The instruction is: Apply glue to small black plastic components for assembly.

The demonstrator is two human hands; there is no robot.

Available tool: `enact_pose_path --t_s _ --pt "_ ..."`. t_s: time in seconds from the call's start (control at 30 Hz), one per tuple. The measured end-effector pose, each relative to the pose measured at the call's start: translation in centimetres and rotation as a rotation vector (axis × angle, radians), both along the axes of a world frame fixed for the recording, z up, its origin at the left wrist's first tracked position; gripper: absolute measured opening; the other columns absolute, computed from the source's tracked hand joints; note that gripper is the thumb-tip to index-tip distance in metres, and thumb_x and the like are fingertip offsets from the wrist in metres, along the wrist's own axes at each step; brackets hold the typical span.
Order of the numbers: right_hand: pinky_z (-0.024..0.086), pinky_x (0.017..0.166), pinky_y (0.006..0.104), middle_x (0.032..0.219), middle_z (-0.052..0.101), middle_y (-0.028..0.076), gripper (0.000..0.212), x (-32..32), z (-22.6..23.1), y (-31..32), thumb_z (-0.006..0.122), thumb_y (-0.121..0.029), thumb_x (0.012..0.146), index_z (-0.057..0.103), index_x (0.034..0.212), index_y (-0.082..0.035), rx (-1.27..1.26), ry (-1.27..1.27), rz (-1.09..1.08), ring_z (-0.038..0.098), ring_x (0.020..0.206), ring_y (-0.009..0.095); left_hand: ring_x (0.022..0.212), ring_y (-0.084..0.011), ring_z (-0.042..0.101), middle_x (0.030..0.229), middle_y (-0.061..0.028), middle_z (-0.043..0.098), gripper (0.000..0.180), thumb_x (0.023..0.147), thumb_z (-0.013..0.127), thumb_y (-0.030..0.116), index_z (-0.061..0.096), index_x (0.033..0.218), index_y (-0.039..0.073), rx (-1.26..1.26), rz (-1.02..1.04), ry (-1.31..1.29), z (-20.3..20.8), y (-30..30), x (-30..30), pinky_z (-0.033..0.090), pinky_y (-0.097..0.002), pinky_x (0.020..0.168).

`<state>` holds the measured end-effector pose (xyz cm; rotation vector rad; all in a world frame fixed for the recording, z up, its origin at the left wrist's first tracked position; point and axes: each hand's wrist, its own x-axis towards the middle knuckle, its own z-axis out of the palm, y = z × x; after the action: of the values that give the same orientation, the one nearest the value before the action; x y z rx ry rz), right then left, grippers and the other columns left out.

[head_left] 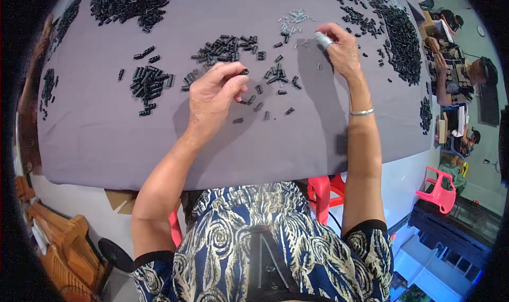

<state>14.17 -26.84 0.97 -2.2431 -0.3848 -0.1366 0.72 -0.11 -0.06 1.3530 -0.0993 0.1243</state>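
Observation:
My left hand (212,98) is closed over the middle of the table, pinching a small black cylinder (244,72) between thumb and forefinger. Another dark piece shows beneath its curled fingers. My right hand (344,53) has its fingers drawn together, with a whitish wrap (322,39) round one finger; whatever they may hold is too small to tell. Just left of that hand lie small clear or silvery pieces (295,19). Between the hands are scattered black cylinders (277,74). Beyond my left hand sits a loose heap of black cylinders (222,48), and left of it a smaller pile (148,84).
A grey cloth (106,148) covers the table. Large heaps of black pieces lie at the far left (132,5) and right (403,47). Other people (456,74) sit along the right. A pink plastic chair (439,189) and a wooden chair (61,243) stand on the floor.

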Motion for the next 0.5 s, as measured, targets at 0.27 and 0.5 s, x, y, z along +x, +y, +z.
enact_pose_path --t_s 0.27,0.5 --pt "0.041 0.06 0.0187 0.078 0.057 -0.005 0.007 -4.9 2.3 3.0 0.064 -0.006 0.085 0.063 0.091 -0.003 0.183 0.335 0.11 0.05 0.07 0.003 0.072 -0.0102 0.059 0.087 -0.004 0.059 0.017 0.086 0.06 0.001 0.063 0.102 -0.004 -0.013 0.183 0.075 0.7 1.2 1.0 0.049 -0.0215 0.058" --pt "0.041 0.06 0.0189 0.077 0.056 -0.004 0.005 -7.2 2.5 3.0 0.063 -0.004 0.083 0.062 0.087 -0.001 0.039 0.317 0.246 0.049 0.069 0.004 0.069 -0.0107 0.058 0.083 -0.0054 0.062 0.021 0.086 0.063 0.007 0.063 0.105 -0.002 -0.016 0.174 0.083 0.4 1.2 0.7 0.049 -0.0227 0.06"
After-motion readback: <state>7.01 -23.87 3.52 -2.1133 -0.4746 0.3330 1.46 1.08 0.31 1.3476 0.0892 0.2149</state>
